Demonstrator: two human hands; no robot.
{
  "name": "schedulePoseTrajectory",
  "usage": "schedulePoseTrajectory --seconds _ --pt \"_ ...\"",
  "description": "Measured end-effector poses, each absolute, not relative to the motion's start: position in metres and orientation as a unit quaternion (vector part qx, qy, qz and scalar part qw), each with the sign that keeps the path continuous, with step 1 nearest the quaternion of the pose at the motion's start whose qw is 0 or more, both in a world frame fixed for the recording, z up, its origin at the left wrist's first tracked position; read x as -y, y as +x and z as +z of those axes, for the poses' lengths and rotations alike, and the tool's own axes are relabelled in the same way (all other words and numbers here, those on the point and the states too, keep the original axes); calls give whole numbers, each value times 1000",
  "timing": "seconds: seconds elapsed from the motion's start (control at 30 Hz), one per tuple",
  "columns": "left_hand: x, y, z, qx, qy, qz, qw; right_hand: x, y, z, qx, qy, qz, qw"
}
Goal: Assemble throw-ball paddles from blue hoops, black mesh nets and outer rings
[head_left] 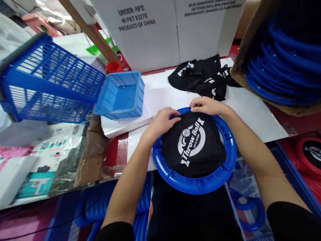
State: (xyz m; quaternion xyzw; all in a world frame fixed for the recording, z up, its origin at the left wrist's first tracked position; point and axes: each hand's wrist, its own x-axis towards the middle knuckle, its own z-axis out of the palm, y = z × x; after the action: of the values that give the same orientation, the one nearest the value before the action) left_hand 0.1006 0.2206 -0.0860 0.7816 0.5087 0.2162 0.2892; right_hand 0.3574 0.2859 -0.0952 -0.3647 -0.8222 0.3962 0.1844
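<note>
A blue plastic ring (165,170) lies partly on the white table edge and partly over my lap. Inside it sits a round black mesh net (213,150) with a white "Throw Ball" print. My left hand (167,120) pinches the net's edge at the ring's far left rim, fingers curled. At the far rim, just to the right, my right hand (207,105) presses thumb and fingertips together on the same edge. Several more black mesh nets (200,78) lie in a loose pile beyond the ring.
A small blue bin (122,93) and a tilted blue basket (50,83) stand to the left. On the right, a cardboard box (240,70) holds several stacked blue rings (273,80). White cartons (150,43) form a wall behind. More blue rings (97,204) hang or lie below the table.
</note>
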Motion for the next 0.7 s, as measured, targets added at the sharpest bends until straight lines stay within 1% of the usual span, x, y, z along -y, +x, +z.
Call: schedulePoseTrajectory --seconds 0.1,0.2,0.3,0.4,0.53,0.7 --pt "-217 100 -84 -503 794 211 268 -284 355 -94 828 -372 377 183" --pt "-218 103 -84 -499 797 238 244 -280 353 -88 828 -386 369 172" --pt "-224 110 -89 -495 790 285 223 -276 348 -81 850 -340 369 162" --pt "-233 117 -94 -480 789 296 243 -279 341 -77 870 -287 377 137" --pt "-238 119 -100 -489 774 290 278 -289 333 -78 863 -290 398 115" --pt "-238 117 -103 -512 756 291 286 -291 331 -84 831 -332 422 143"
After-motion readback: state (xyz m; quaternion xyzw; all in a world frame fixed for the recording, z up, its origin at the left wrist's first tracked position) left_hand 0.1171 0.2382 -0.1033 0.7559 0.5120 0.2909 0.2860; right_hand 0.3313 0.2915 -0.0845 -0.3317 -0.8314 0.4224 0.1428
